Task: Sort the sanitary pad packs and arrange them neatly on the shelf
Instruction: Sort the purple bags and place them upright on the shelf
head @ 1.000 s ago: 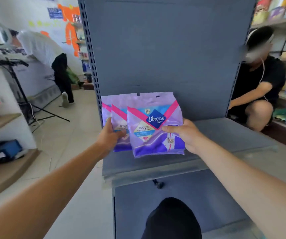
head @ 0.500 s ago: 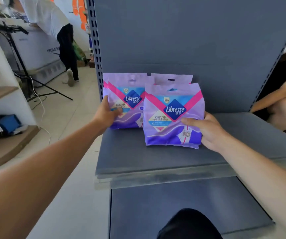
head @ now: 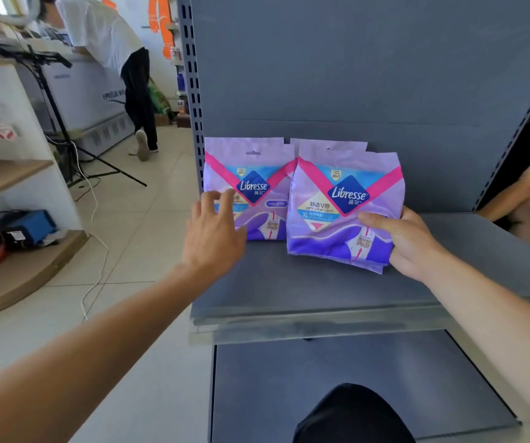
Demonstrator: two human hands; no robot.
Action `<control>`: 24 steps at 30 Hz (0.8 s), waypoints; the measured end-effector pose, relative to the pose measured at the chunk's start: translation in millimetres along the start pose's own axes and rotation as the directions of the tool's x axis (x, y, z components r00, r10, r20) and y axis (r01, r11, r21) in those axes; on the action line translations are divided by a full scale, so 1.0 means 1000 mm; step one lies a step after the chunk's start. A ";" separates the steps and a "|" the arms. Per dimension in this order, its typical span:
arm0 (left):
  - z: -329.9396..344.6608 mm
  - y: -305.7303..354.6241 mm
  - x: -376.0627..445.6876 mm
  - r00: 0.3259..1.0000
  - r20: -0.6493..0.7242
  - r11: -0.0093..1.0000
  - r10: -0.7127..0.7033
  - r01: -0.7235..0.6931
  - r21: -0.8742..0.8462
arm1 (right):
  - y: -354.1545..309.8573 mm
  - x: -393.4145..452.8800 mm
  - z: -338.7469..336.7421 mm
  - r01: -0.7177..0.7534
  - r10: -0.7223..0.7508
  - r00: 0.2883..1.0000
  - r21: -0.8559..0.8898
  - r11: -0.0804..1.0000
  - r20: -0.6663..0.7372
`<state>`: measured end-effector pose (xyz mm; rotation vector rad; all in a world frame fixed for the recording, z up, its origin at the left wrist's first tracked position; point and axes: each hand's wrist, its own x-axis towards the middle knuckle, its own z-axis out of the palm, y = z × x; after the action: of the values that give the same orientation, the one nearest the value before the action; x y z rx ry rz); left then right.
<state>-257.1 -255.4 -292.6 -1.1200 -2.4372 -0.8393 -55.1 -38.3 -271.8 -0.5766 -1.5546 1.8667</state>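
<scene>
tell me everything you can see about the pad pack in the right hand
The front right pack is a soft, glossy lilac plastic pouch with a pink V band, a blue diamond reading Libresse, an XL label and a darker purple wave at the bottom. It stands upright, tipped slightly, on the grey shelf, beside the left pack. The right hand holds its lower right corner, thumb across the front. Another pack's top shows just behind it.
</scene>
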 end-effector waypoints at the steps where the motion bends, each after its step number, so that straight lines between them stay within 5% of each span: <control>1: -0.002 0.008 -0.010 0.991 0.127 0.997 0.049 -0.056 0.051 | -0.002 -0.001 -0.001 0.003 -0.003 1.000 0.004 1.000 -0.009; 4: 0.000 0.026 -0.036 0.847 0.527 0.984 0.067 -0.142 0.105 | -0.005 -0.002 -0.004 0.009 -0.009 1.000 0.005 1.000 -0.026; 7: 0.008 0.031 -0.049 0.717 0.695 0.966 0.046 -0.208 0.151 | -0.004 0.000 -0.008 -0.004 0.005 0.999 0.019 1.000 -0.039; 24: 0.018 0.028 -0.051 0.734 0.677 0.937 0.062 -0.276 0.214 | 0.018 0.073 -0.025 0.042 -0.058 0.991 -0.138 0.990 -0.118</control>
<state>-204.0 -258.9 -322.8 -1.7002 -2.7924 0.0432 -93.2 29.0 -289.6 -0.6931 -1.6079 1.6661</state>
